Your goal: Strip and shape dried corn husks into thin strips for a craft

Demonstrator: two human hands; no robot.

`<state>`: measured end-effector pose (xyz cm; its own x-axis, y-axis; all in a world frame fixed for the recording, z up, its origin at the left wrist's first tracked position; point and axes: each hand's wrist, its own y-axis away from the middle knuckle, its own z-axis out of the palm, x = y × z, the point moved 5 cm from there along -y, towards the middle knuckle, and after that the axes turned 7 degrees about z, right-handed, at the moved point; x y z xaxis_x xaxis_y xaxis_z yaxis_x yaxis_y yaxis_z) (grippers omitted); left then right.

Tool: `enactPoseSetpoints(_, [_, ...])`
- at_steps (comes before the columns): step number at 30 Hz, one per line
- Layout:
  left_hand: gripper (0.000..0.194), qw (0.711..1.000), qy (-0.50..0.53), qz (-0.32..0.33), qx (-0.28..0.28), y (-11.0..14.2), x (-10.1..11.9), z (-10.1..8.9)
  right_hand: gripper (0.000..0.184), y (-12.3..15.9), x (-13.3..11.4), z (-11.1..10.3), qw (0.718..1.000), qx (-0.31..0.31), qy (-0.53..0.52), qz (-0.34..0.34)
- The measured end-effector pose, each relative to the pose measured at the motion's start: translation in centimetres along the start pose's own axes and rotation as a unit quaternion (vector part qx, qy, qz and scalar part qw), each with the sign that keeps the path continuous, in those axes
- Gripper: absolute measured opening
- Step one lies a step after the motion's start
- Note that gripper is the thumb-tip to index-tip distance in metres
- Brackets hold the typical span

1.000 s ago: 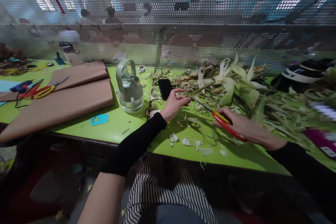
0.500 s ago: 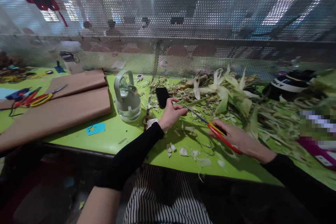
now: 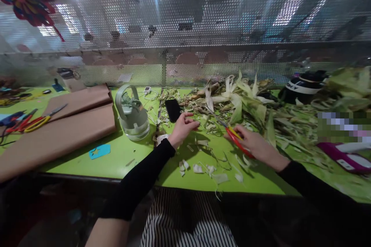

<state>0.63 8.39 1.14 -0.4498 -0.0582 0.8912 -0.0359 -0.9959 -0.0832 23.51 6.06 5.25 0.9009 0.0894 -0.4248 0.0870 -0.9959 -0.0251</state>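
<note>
My right hand [image 3: 257,144] is closed around the red and yellow handles of a pair of scissors [image 3: 238,142]. Their blades point up and to the left, over the green table [image 3: 116,162]. Thumb and fingers of my left hand [image 3: 183,128] are pinched together, left of the blades and apart from them. Whatever the pinch holds is too small to make out. A black phone [image 3: 173,110] lies just beyond my left hand. Pale husk scraps [image 3: 198,168] are scattered on the table below both hands. A heap of corn husks [image 3: 236,102] lies behind the scissors.
A light green water bottle [image 3: 132,117] stands left of my left hand. Further left, brown paper [image 3: 78,127] carries another pair of scissors [image 3: 43,120]. A blue tag [image 3: 99,151] lies in front. A black container [image 3: 301,88] stands at right. Perforated metal panels [image 3: 191,19] rise behind the table.
The view has tilted up and swung slightly to the right. Left hand and scissors have drawn apart: the blade tips were close to the left fingertips before, and there is a gap now.
</note>
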Motion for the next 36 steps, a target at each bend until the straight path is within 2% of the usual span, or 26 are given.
enactPoseSetpoints(2, [0.025,1.0,0.002,-0.014,-0.005,-0.1,0.0,0.0,0.056,-1.4,0.9,-1.0,0.999,0.025,0.024,0.028])
enactPoseSetpoints(3, [0.022,1.0,0.003,-0.019,-0.008,-0.1,-0.1,0.0,0.054,-1.9,0.9,-1.6,0.998,0.053,0.041,0.021])
enactPoseSetpoints(5, [0.023,1.0,0.004,-0.024,-0.015,-0.1,-0.2,-0.1,0.047,-2.4,-0.3,-2.4,0.989,0.127,0.055,-0.042])
enactPoseSetpoints(6, [0.025,0.999,0.005,-0.026,-0.019,-0.1,-0.3,-0.1,0.044,-2.3,-1.2,-2.3,0.986,0.144,0.045,-0.074])
enactPoseSetpoints(7, [0.027,0.999,0.007,-0.025,-0.021,-0.1,-0.4,-0.1,0.041,-2.2,-2.2,-1.8,0.985,0.137,0.024,-0.099])
enactPoseSetpoints(9, [0.03,0.999,0.008,-0.024,-0.025,-0.1,-0.7,0.0,0.038,-1.8,-4.5,0.0,0.986,0.071,-0.047,-0.14])
enactPoseSetpoints(12, [0.034,0.999,0.008,-0.016,-0.036,0.0,-0.9,0.2,0.035,-1.2,-7.2,2.2,0.973,0.057,-0.138,-0.178])
enactPoseSetpoints(14, [0.035,0.999,0.006,-0.012,-0.046,0.1,-0.9,0.2,0.029,-1.4,-7.8,3.1,0.967,0.062,-0.171,-0.181])
enactPoseSetpoints(19, [0.035,0.999,-0.007,-0.011,-0.039,0.3,-0.9,0.0,0.028,-2.2,-6.9,3.8,0.954,0.074,-0.225,-0.185])
enactPoseSetpoints(23, [0.037,0.999,-0.022,-0.024,-0.041,0.3,-1.1,-0.3,0.028,-2.3,-6.2,3.9,0.951,0.083,-0.228,-0.19])
enactPoseSetpoints(26, [0.037,0.996,-0.054,-0.022,-0.064,0.2,-1.1,-0.3,0.029,-2.5,-5.9,4.0,0.953,0.066,-0.245,-0.167])
enactPoseSetpoints(31, [0.037,0.989,-0.117,0.014,-0.091,0.1,-0.7,-0.2,0.036,-2.9,-5.5,4.6,0.947,-0.007,-0.294,-0.131])
enactPoseSetpoints(36, [0.037,0.989,-0.123,-0.003,-0.086,0.1,-0.9,-0.5,0.037,-2.6,-5.7,4.6,0.938,-0.003,-0.317,-0.138])
